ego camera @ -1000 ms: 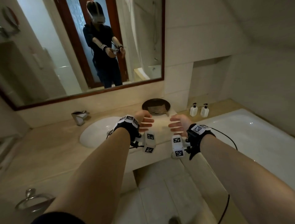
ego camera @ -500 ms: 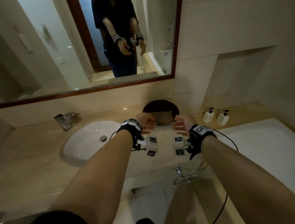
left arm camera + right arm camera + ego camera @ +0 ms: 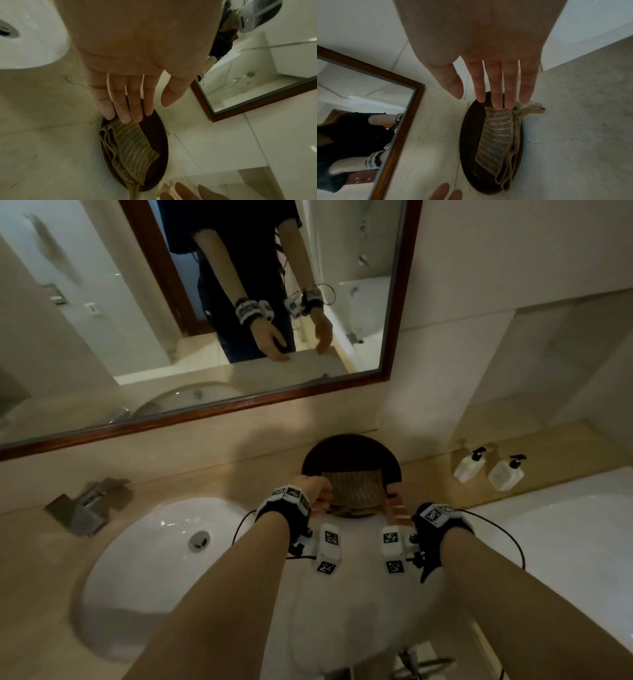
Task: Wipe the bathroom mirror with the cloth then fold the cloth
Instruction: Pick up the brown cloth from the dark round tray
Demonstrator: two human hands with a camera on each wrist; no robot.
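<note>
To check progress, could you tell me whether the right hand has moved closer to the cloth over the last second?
Yes. The right hand has advanced toward the dark tray by the wall; its fingertips now reach the edge of the folded cloth.

The cloth (image 3: 354,491) is tan with pale stripes, folded in loose layers on a dark round tray (image 3: 349,451) on the counter. The mirror (image 3: 212,302), framed in dark wood, hangs on the wall above.
</note>
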